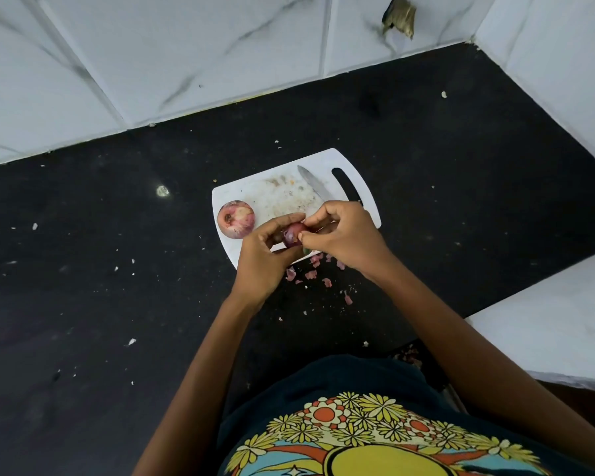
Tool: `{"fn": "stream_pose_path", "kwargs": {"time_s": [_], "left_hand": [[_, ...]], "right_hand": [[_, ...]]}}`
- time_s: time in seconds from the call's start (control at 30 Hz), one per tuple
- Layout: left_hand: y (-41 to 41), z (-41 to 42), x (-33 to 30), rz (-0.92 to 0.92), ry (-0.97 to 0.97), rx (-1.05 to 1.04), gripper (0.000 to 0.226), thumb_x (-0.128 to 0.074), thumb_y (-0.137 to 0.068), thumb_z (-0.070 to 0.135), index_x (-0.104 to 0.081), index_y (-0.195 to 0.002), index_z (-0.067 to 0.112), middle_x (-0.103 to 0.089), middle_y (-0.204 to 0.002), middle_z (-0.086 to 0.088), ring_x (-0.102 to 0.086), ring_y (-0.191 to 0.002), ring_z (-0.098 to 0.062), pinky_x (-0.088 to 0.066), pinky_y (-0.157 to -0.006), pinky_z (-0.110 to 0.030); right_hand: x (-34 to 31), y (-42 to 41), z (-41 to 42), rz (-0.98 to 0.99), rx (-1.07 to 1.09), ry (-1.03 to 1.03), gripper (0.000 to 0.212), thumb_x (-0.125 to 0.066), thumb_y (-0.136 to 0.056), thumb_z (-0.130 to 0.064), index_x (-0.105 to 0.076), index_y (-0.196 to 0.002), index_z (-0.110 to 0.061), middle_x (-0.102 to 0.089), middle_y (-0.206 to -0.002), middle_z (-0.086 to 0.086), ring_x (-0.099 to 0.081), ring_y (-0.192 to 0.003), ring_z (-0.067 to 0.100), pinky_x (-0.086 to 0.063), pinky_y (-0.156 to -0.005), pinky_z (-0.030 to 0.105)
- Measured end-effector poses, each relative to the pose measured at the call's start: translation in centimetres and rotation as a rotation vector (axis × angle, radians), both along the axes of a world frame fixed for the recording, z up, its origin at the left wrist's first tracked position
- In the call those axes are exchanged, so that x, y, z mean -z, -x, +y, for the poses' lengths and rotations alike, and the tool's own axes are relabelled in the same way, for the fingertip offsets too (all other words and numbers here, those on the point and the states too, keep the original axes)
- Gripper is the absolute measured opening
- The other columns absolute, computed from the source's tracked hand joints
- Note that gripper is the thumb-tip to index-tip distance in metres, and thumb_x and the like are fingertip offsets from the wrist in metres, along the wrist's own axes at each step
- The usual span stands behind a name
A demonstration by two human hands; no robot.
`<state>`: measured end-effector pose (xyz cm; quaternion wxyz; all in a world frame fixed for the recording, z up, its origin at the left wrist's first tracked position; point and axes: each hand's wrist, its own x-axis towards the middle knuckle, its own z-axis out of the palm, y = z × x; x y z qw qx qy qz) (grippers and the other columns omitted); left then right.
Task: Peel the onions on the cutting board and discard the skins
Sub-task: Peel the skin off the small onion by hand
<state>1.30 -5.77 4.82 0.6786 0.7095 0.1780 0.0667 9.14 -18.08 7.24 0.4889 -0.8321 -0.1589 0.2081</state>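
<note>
Left hand (260, 259) cradles the small onion (293, 235) above the cutting board (275, 197), steadying it; right hand (344, 235) fingers (306, 239) pinch its skin.

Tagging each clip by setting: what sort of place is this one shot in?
Most likely a home kitchen corner. A dark stone counter meets marble-look wall tiles, and a white cutting board on it carries a knife and an onion, while both hands work a second onion.

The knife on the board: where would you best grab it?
Probably by its handle, though the right hand hides that end. Only the blade of the knife shows, lying flat on the cutting board, tip pointing away, so come from the near right, clear of the edge.
</note>
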Motion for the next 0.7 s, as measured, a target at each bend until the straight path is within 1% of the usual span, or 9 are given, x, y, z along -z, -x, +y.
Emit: {"fn": "stream_pose_path", "kwargs": {"time_s": [0.07, 0.17, 0.27, 0.37, 0.43, 0.6, 0.7], "left_hand": [[0.02, 0.02, -0.05, 0.004, 0.031, 0.000, 0.047, -0.074, -0.073, -0.008, -0.065, -0.110, 0.018, -0.070, -0.099, 0.004, -0.066, -0.090, 0.000, -0.050, -0.078, -0.013], [-0.10, -0.07, -0.15, 0.005, 0.043, 0.001, 0.048, -0.076, -0.071, -0.008, -0.065, -0.108, 0.021, -0.071, -0.099, 0.004, -0.067, -0.090, -0.002, -0.051, -0.079, -0.015], [-0.24, 0.06, -0.21, -0.002, 0.000, -0.001, 0.047, -0.076, -0.071, -0.008, -0.065, -0.108, 0.018, -0.070, -0.099, 0.005, -0.066, -0.089, 0.001, -0.049, -0.078, -0.013], [-0.24, 0.18, -0.21, -0.016, -0.046, 0.006, 0.046, -0.074, -0.073, -0.009, -0.065, -0.109, 0.017, -0.069, -0.098, 0.007, -0.065, -0.089, 0.004, -0.048, -0.076, -0.011], [-0.23, 0.18, -0.23, -0.019, -0.068, 0.011, 0.045, -0.074, -0.074, -0.008, -0.065, -0.110, 0.016, -0.069, -0.098, 0.007, -0.065, -0.090, 0.004, -0.048, -0.076, -0.010], [-0.17, -0.01, -0.18, -0.018, -0.062, 0.027, 0.043, -0.073, -0.074, -0.008, -0.065, -0.112, 0.013, -0.070, -0.099, 0.004, -0.065, -0.090, 0.002, -0.049, -0.075, -0.010], [-0.08, 0.05, -0.13, -0.014, -0.023, 0.036, 0.045, -0.074, -0.073, -0.008, -0.065, -0.111, 0.015, -0.071, -0.100, 0.005, -0.066, -0.090, 0.000, -0.050, -0.076, -0.013]], "right_hand": [[0.21, -0.28, -0.06, -0.048, 0.016, 0.004, 0.012, -0.074, -0.073, -0.010, -0.073, -0.085, -0.009, -0.071, -0.079, -0.004, -0.067, -0.071, 0.006, -0.056, -0.063, 0.020], [0.45, -0.70, -0.35, -0.060, 0.045, -0.018, 0.008, -0.070, -0.074, -0.004, -0.073, -0.082, -0.004, -0.072, -0.078, 0.004, -0.067, -0.071, 0.013, -0.056, -0.064, 0.022], [0.30, -0.56, -0.39, -0.042, 0.013, -0.018, 0.009, -0.074, -0.076, -0.012, -0.073, -0.084, -0.009, -0.071, -0.079, -0.002, -0.067, -0.073, 0.008, -0.055, -0.067, 0.018], [0.07, -0.13, -0.27, -0.029, 0.012, -0.017, 0.021, -0.081, -0.071, -0.023, -0.071, -0.085, -0.010, -0.071, -0.079, -0.003, -0.068, -0.073, 0.009, -0.056, -0.067, 0.020], [0.05, 0.03, -0.21, -0.018, 0.021, -0.024, 0.026, -0.083, -0.069, -0.026, -0.070, -0.085, -0.010, -0.072, -0.079, -0.003, -0.069, -0.072, 0.009, -0.058, -0.066, 0.022], [-0.04, 0.05, -0.21, -0.050, 0.029, -0.006, 0.020, -0.081, -0.068, -0.020, -0.071, -0.082, -0.009, -0.071, -0.075, -0.004, -0.066, -0.068, 0.006, -0.055, -0.064, 0.018], [0.16, -0.19, -0.37, -0.066, 0.019, -0.010, 0.013, -0.077, -0.070, -0.012, -0.073, -0.081, -0.007, -0.070, -0.075, -0.005, -0.065, -0.068, 0.004, -0.055, -0.065, 0.016]]}}
